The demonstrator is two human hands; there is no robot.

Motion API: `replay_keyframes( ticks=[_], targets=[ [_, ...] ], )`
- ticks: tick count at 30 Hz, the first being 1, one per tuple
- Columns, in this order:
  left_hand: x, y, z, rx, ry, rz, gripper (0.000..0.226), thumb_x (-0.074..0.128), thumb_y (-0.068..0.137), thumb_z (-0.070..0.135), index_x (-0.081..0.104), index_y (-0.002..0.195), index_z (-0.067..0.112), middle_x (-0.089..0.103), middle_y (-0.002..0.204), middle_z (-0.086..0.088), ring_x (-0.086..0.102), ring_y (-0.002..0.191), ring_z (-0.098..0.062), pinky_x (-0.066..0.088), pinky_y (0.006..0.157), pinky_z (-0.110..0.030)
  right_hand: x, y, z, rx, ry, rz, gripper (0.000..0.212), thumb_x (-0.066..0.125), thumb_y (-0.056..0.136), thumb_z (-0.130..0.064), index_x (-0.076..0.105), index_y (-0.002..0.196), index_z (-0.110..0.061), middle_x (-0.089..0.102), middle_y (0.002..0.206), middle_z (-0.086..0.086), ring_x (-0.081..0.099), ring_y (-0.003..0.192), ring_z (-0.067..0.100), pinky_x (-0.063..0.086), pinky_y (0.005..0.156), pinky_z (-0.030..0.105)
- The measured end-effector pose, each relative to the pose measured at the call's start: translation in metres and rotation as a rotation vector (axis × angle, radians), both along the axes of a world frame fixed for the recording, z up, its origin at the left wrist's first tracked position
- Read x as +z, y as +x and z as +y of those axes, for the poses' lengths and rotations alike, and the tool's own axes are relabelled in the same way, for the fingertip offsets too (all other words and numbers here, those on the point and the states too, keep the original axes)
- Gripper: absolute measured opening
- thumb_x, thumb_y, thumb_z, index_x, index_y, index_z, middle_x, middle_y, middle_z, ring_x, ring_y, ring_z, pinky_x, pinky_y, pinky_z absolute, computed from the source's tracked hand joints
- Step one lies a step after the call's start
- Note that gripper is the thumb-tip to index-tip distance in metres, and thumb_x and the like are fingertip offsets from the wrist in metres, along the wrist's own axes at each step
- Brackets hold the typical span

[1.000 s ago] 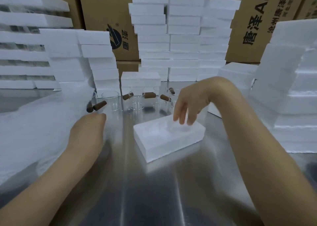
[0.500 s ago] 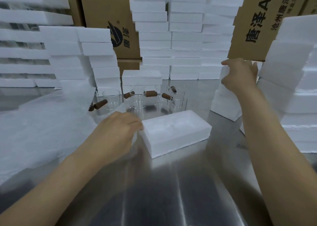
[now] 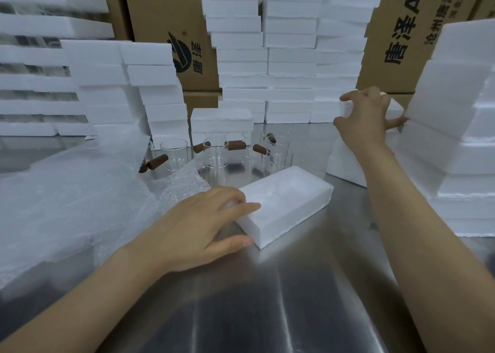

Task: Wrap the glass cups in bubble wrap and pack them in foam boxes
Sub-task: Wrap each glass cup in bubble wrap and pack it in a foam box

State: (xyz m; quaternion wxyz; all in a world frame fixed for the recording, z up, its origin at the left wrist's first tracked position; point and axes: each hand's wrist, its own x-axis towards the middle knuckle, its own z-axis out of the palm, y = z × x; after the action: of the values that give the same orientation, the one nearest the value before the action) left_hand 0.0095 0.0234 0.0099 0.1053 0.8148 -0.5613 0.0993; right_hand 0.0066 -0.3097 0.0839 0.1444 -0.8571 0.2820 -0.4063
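- Two bare hands work over a shiny steel table (image 3: 267, 312), seen from the one head-worn camera looking forward and down.
- An open foam box (image 3: 289, 202), white and rectangular with its hollow facing up, lies near the middle of the table, turned at a slant.
- The left hand (image 3: 203, 226) grips the box's near-left end: fingers (image 3: 241, 208) lie over the top rim and the thumb presses the near corner, so the hand pinches the foam wall.
- The right hand (image 3: 361, 119) reaches to the table's right side and closes around the top of a foam piece (image 3: 345, 162) on a low stack there, fingers curled over the far edge and thumb on the right side.
- Several glass cups (image 3: 217, 154) with brown stick handles stand unwrapped in a loose group just behind the foam box, toward the far edge.
- Bubble wrap (image 3: 67, 192) spreads in a crumpled sheet over the table's left side, its edge reaching close to the left hand and the cups.
- Tall stacks of foam boxes (image 3: 289, 55) line the far edge and the right edge of the table.
- Cardboard cartons (image 3: 401, 31) with printed characters stand behind the stacks.
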Motion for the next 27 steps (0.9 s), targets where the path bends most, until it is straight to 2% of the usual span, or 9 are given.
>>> replay_keyframes(
  ticks=[5,8,10,12,14,18,21,24,27],
  targets=[
    [0.0,0.001,0.001,0.07,0.023,0.117,0.075,0.017,0.072,0.09,0.048,0.11,0.033,0.034,0.125,0.021,0.041,0.11,-0.002,0.046,0.086,-0.029,0.019,-0.008,0.021,0.079,-0.162,-0.329,0.037,0.057,0.082,-0.026,0.062,0.118,-0.018,0.05,0.122,0.002,0.04,0.121,0.018,0.032,0.105,0.041],
    [0.003,0.006,0.007,0.062,0.022,0.131,0.064,0.014,0.071,0.09,0.04,0.09,0.035,0.041,0.119,0.017,0.048,0.105,-0.01,0.046,0.084,-0.032,0.049,-0.01,0.055,0.353,-0.012,-0.591,0.015,0.048,0.083,-0.031,0.057,0.093,-0.024,0.051,0.093,-0.011,0.045,0.09,0.003,0.035,0.077,0.016],
    [0.004,0.01,0.011,0.021,-0.024,0.122,0.057,0.018,0.078,0.085,0.043,0.085,0.034,0.049,0.112,0.013,0.05,0.105,-0.013,0.045,0.085,-0.035,0.063,-0.009,0.07,0.569,0.344,-0.469,0.012,0.042,0.082,-0.032,0.043,0.075,-0.023,0.042,0.076,-0.012,0.04,0.071,0.002,0.034,0.067,0.017],
    [0.004,0.013,0.015,-0.006,-0.071,0.075,0.056,0.023,0.083,0.079,0.05,0.087,0.03,0.052,0.109,0.011,0.05,0.105,-0.014,0.043,0.088,-0.036,0.059,-0.007,0.076,0.625,0.637,-0.133,0.021,0.04,0.085,-0.037,0.048,0.077,-0.02,0.05,0.078,-0.007,0.051,0.077,0.013,0.046,0.073,0.031],
    [0.004,0.017,0.018,0.012,-0.099,0.024,0.059,0.029,0.083,0.077,0.058,0.096,0.028,0.052,0.112,0.012,0.049,0.105,-0.012,0.042,0.088,-0.033,0.045,-0.003,0.077,0.597,0.744,0.09,0.027,0.037,0.09,-0.04,0.056,0.086,-0.021,0.058,0.083,-0.001,0.059,0.081,0.023,0.053,0.073,0.042],
    [0.004,0.02,0.018,0.011,-0.079,-0.051,0.059,0.045,0.079,0.073,0.067,0.104,0.025,0.056,0.108,0.011,0.051,0.102,-0.011,0.041,0.085,-0.028,0.023,0.01,0.076,0.28,0.448,0.386,0.052,0.025,0.098,-0.048,0.054,0.112,-0.007,0.062,0.088,0.012,0.06,0.064,0.027,0.045,0.055,0.029],
    [0.002,0.022,0.017,0.001,-0.097,-0.068,0.054,0.051,0.077,0.07,0.07,0.098,0.024,0.058,0.104,0.011,0.053,0.101,-0.012,0.044,0.084,-0.031,0.01,0.014,0.074,0.22,0.401,0.564,0.062,0.029,0.097,-0.056,0.057,0.097,0.0,0.064,0.072,0.014,0.064,0.048,0.028,0.047,0.047,0.026],
    [0.0,0.024,0.016,-0.012,-0.114,-0.084,0.051,0.052,0.077,0.07,0.069,0.092,0.025,0.058,0.103,0.012,0.053,0.099,-0.013,0.044,0.083,-0.032,-0.001,0.016,0.07,0.195,0.344,0.699,0.054,0.038,0.096,-0.052,0.055,0.081,-0.003,0.066,0.072,0.013,0.064,0.052,0.027,0.053,0.056,0.029],
    [-0.001,0.026,0.016,-0.016,-0.125,-0.111,0.048,0.053,0.078,0.069,0.068,0.086,0.024,0.057,0.101,0.012,0.053,0.098,-0.013,0.045,0.082,-0.031,-0.011,0.022,0.06,0.179,0.115,0.52,0.017,0.043,0.094,-0.018,0.056,0.087,-0.008,0.056,0.087,0.007,0.056,0.081,0.029,0.04,0.061,0.028]
  ],
)
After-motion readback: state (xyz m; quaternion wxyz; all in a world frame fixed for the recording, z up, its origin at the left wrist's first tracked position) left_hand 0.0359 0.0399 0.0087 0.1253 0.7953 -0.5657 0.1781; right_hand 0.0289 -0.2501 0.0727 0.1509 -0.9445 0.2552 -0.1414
